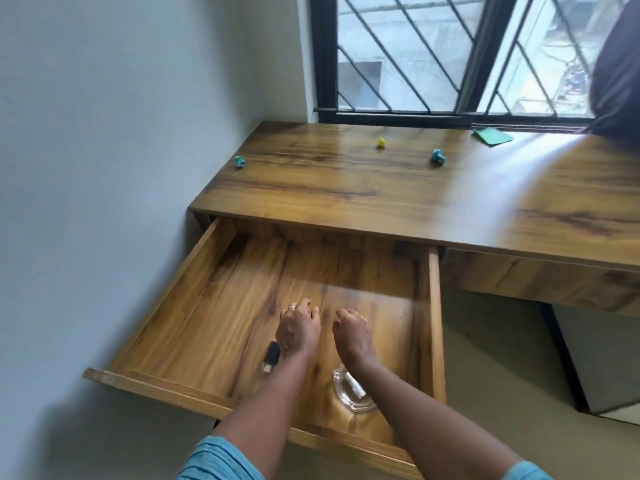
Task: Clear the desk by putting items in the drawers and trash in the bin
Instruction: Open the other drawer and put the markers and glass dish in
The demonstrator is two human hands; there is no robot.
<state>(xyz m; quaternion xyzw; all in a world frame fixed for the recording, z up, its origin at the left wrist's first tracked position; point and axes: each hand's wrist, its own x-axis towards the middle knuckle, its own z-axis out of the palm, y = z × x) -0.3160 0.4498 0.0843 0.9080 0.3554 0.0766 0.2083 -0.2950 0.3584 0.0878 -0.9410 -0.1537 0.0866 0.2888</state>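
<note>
No readable text, label, brand, number or sign found anywhere in view, nothing legible on the desk top, in the open drawer, or on the small objects there, surfaces seen as plain wood grain only

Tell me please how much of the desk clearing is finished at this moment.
Partly done. The open drawer already holds a small dark item and a clear glass dish. Both hands, left and right, are over the drawer floor with curled fingers and nothing visible in them. Left on the desk: two teal paper balls, a yellow one and a green sheet.
</note>
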